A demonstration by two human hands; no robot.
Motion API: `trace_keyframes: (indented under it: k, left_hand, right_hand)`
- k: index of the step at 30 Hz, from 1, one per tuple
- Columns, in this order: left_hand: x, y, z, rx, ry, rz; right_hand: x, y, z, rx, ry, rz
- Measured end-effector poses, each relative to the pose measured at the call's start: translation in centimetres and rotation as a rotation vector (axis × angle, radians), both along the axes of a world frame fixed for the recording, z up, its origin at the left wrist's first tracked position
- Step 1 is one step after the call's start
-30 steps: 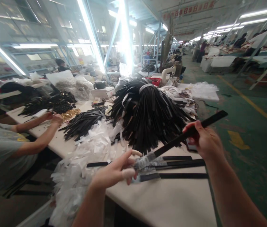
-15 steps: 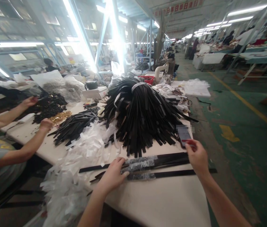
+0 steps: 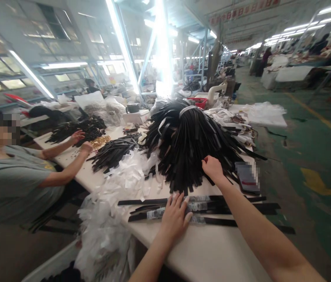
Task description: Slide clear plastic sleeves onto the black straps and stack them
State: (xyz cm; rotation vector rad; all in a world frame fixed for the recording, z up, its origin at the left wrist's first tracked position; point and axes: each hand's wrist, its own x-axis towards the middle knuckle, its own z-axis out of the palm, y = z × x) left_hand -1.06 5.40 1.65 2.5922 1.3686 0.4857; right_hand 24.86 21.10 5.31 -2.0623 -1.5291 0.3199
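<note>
My left hand [image 3: 175, 216] lies with fingers spread across several long black strips [image 3: 221, 221] on the table, which have bands of clear printed film [image 3: 198, 206] around their middles. My right hand [image 3: 213, 169] is at the lower front of a big tied bundle of black strips [image 3: 189, 137]. Its thumb and fingers are curled together against the strip ends; what they pinch is hidden. A phone [image 3: 247, 178] rests on the table to the right of that hand.
A co-worker [image 3: 21, 172] sits at the left, both hands near black pieces and a gold-coloured pile [image 3: 100, 141]. Crumpled white film strips [image 3: 101, 231] spill over the table's near left edge. A smaller pile of black strips [image 3: 115, 150] lies left of the bundle.
My right hand has moved left from the phone to the bundle. My left hand has flattened onto the filmed strips. The view has swung left, bringing more of the co-worker into sight.
</note>
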Motion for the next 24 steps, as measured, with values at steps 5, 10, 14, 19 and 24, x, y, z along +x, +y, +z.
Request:
trace_keyframes:
  k: [5,10,14,19,24]
  left_hand:
    - [-0.2,-0.1,0.2,-0.002,-0.119,0.017]
    - [0.2,0.9,-0.2,-0.001,-0.259,0.116]
    - [-1.1,2.7,-0.1,0.047,-0.307,0.272]
    - [-6.2,6.3,0.3,0.105,-0.288,0.548]
    - [-10.9,10.6,0.6,0.108,-0.202,0.666]
  right_hand:
    - [0.6,-0.3,-0.2,-0.038,-0.072,-0.033]
    - [0.4,-0.4,-0.4,-0.048,-0.116,-0.008]
    - [0.1,0.1,-0.4,-0.074,-0.116,0.027]
    - [0.6,0.3,0.2,-0.100,-0.105,0.026]
    - [-0.2,-2.5,0.7,-0.101,-0.076,0.094]
